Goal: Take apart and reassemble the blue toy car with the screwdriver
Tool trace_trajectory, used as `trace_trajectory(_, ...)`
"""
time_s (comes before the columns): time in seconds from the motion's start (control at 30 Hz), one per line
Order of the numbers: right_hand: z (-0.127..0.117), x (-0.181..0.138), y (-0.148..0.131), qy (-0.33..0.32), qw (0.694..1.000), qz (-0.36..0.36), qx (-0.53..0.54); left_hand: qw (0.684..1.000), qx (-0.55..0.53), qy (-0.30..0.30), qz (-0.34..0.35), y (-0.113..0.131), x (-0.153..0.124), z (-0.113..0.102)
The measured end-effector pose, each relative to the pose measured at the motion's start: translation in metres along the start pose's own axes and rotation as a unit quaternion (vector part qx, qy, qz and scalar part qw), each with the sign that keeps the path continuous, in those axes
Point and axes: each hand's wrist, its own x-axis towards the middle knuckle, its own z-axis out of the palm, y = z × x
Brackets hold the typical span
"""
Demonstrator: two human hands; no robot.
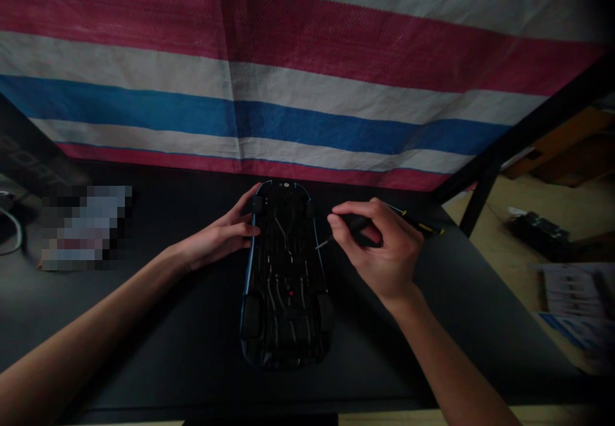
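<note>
Upturned blue toy car (pixel 286 278) on black table (pixel 144 323), left hand (pixel 221 237) gripping its side at 9 o'clock, right hand (pixel 384 253) pinching black-handled screwdriver (pixel 355 226), tip touching chassis at 3 o'clock

We see two bare forearms, uncovered all the way to the lower edge of the view, each narrowing to a slim wrist and ending in a bare hand, the left hand (pixel 218 237) and the right hand (pixel 384 253) alike, with long, slender fingers (pixel 353 208), all in dim light.
</note>
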Motion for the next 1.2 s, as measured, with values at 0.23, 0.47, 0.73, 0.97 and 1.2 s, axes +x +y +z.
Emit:
trace_trajectory(0.23, -0.003, -0.003, 0.008, -0.012, 0.999, -0.041, 0.022, 1.000, 0.000, 0.000, -0.002, -0.003, 0.001, -0.003)
trace_trajectory(0.47, -0.001, 0.003, 0.001, -0.035, 0.990, -0.131, 0.041, 1.000, -0.002, 0.002, -0.006, -0.001, 0.001, 0.000)
trace_trajectory(0.73, -0.005, 0.004, -0.004, 0.003, 0.998, -0.058, 0.033, 1.000, 0.005, 0.003, -0.001, -0.001, 0.001, -0.001)
trace_trajectory(0.97, -0.008, 0.000, 0.008, 0.006, 0.998, -0.063, 0.026, 1.000, 0.009, 0.008, -0.010, 0.001, 0.000, 0.001)
trace_trajectory(1.2, -0.004, 0.001, 0.009, -0.051, 0.995, -0.080, 0.026, 1.000, 0.005, 0.000, -0.002, -0.003, 0.001, -0.003)
